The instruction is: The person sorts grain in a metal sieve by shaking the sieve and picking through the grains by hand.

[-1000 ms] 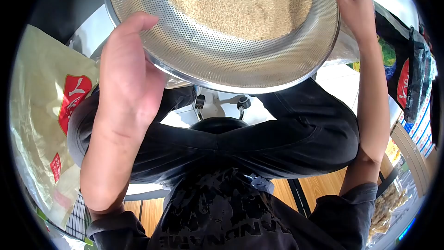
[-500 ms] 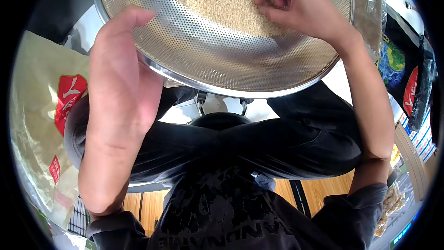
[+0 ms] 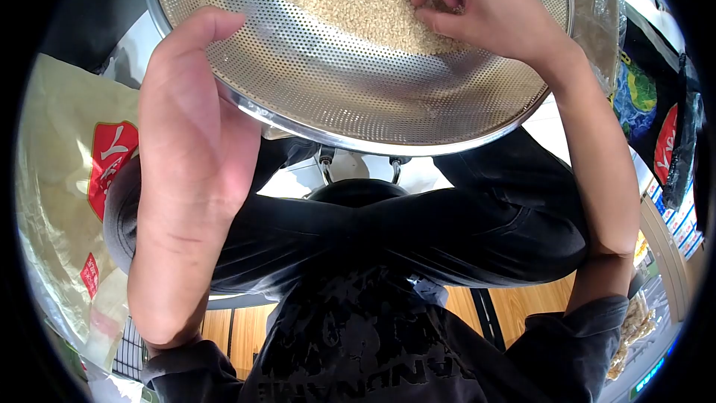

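Note:
A perforated metal basin (image 3: 373, 97) with a shiny rim is tilted above my lap, and pale grains (image 3: 350, 0) lie in its upper part. My left hand (image 3: 198, 97) grips the basin's left rim, thumb over the inside and the other fingers hidden beneath. Over the grains, toward the right, is my right hand (image 3: 485, 11), its thumb and fingertips curled together close to the surface. Whatever the fingertips hold, if anything, is too small to make out.
A large pale bag (image 3: 60, 149) with a red label stands at the left. Clear plastic (image 3: 597, 15) and a black bag (image 3: 645, 89) are at the right. Below the basin are my crossed legs (image 3: 403, 231) and a chair base. A bag of brown pieces (image 3: 634, 328) lies lower right.
My right hand has moved from the basin's right rim inward over the grains, and its fingers have closed together. The basin and my left hand have shifted slightly left.

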{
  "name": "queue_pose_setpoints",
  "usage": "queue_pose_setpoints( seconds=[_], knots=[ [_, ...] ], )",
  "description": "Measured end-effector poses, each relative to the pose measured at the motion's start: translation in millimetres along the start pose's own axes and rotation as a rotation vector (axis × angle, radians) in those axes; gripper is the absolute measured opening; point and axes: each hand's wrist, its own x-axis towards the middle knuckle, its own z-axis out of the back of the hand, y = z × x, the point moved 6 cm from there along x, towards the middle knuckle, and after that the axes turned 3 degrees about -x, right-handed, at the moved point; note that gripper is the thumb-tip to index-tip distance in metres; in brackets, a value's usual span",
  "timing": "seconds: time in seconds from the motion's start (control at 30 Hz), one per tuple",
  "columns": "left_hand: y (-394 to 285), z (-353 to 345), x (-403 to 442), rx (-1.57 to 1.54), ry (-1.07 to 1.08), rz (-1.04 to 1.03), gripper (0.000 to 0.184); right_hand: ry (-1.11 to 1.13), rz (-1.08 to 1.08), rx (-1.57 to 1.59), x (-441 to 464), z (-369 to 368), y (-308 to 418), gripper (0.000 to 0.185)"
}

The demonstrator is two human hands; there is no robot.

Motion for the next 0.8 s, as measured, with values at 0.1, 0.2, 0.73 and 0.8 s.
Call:
queue_pose_setpoints(
  seconds=[0.1, 0.2, 0.73, 0.8],
  knots=[
    [0.2, 1.2, -0.3, -0.007, 0.041, 0.005, 0.014, 0.016, -0.014, 0.000, 1.5, -1.9, -1.6, 0.013],
    [0.3, -0.7, -1.4, -0.010, 0.027, -0.001, 0.014, 0.025, -0.029, 0.009, 2.0, -2.5, -1.9, 0.013],
    [1.1, -2.7, -1.5, -0.019, 0.038, 0.017, 0.020, -0.100, 0.081, -0.063, -2.8, -6.2, 2.8, 0.013],
    [2.1, -3.9, -1.5, -0.008, -0.031, 0.026, 0.026, -0.108, 0.083, -0.070, -3.6, -5.4, 4.6, 0.013]
  ],
)
